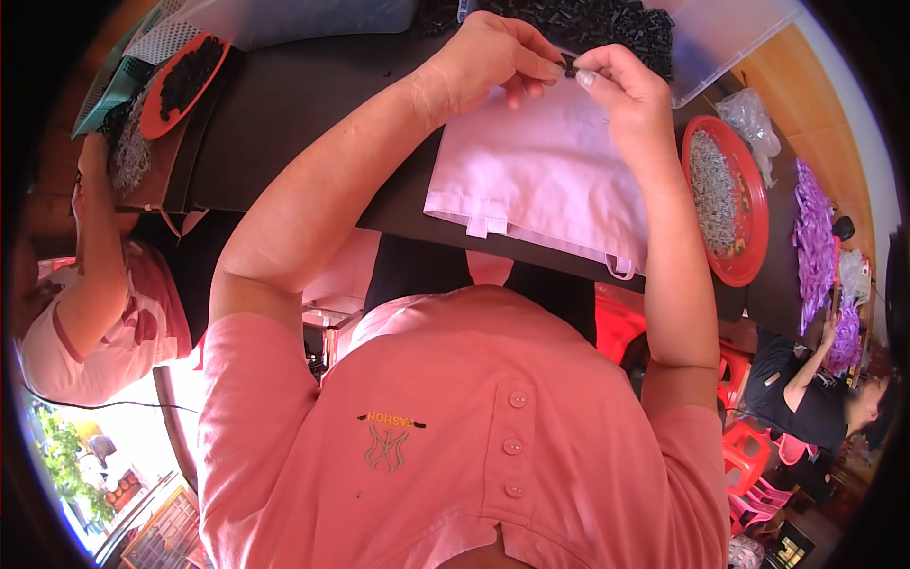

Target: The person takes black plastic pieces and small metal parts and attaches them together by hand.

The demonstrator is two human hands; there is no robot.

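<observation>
My left hand [498, 64] and my right hand [627, 93] meet at the far side of the table. Pinched between their fingertips is a small black part [569, 66], mostly covered by the fingers, so its exact kind does not show. Just beyond them lies a heap of small black plastic parts [621, 33] in a translucent bin [735, 43]. Under my hands a pale pink cloth [531, 180] with sewn loops drapes over the near table edge. To the right of my right forearm sits a red tray [752, 242] holding many small silvery metal pieces [709, 185].
A clear plastic bag [749, 123] lies beyond the red tray. Purple bundles [813, 247] are at the far right, near a person in dark clothing [796, 394]. At left, another person [104, 313] reaches toward a red tray of black parts [152, 119] and green baskets [109, 90].
</observation>
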